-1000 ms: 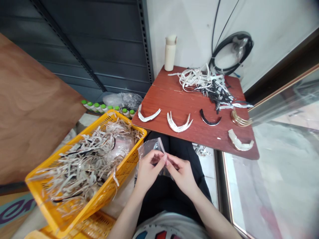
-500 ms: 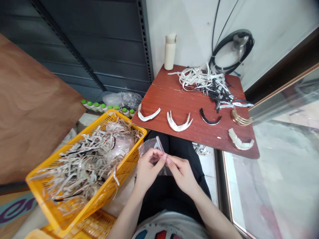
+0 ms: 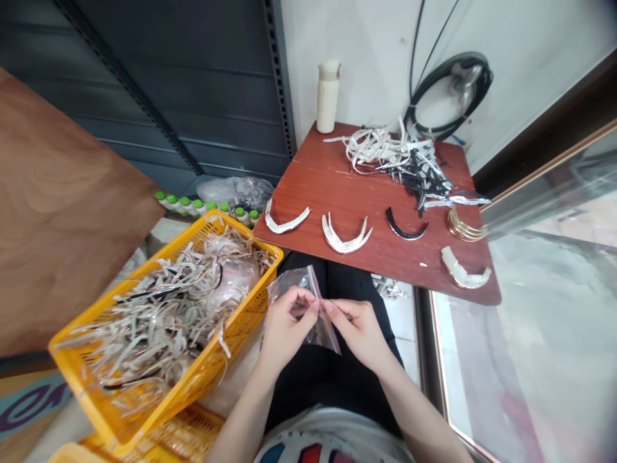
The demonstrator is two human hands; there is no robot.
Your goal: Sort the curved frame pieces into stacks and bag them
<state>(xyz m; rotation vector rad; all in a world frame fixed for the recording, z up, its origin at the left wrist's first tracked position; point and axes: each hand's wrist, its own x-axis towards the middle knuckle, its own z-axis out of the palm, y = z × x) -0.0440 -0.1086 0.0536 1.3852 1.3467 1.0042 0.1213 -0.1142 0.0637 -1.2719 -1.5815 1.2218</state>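
Note:
A clear plastic bag (image 3: 330,332) with a pinkish strip along its edge hangs between my hands, above my lap. My left hand (image 3: 290,321) pinches the strip between thumb and fingers. Close beside it, my right hand (image 3: 355,328) pinches the same edge, its fingertips almost touching the left ones. Whatever the bag holds is hard to make out. Beyond my hands, on the red-brown table (image 3: 318,186), lie curved bundles: a white one (image 3: 285,222), a cream one (image 3: 346,243), a black one (image 3: 405,233) and a gold one (image 3: 465,230).
At my left stands a yellow basket (image 3: 168,411) full of wrapped strips. A tangled pile of strips (image 3: 380,151), a cream bottle (image 3: 328,99) and a wrapped white piece (image 3: 463,273) are on the table. A glass panel (image 3: 540,360) is at the right.
The bag's strip edge has turned more into view, now stretching below my fingers to the right. My right hand has shifted slightly right.

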